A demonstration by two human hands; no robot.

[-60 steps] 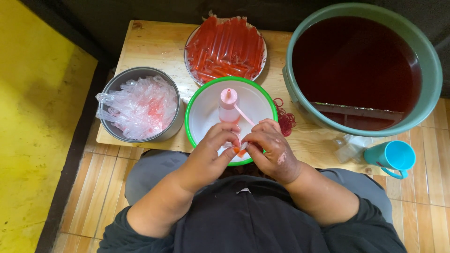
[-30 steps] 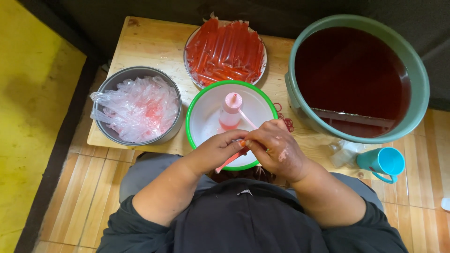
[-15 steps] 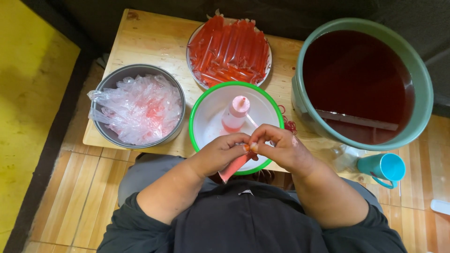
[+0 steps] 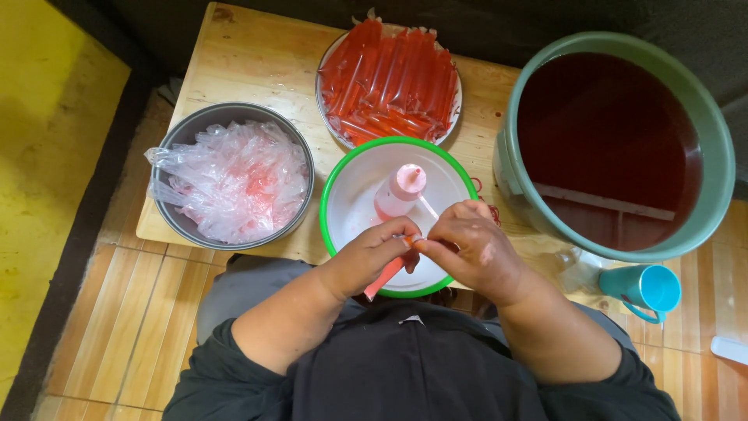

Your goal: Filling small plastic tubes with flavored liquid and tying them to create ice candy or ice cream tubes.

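Head view: both hands, left hand [image 4: 366, 257] and right hand [image 4: 471, 249], pinch the red filled tube [image 4: 385, 277] top between them.

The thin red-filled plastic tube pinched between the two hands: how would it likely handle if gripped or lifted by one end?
The tube hangs below the left hand and right hand, so it probably droops, soft not stiff. Glossy film suggests it may be slippery. Being liquid-filled like the tubes on the plate, it likely bulges if squeezed.
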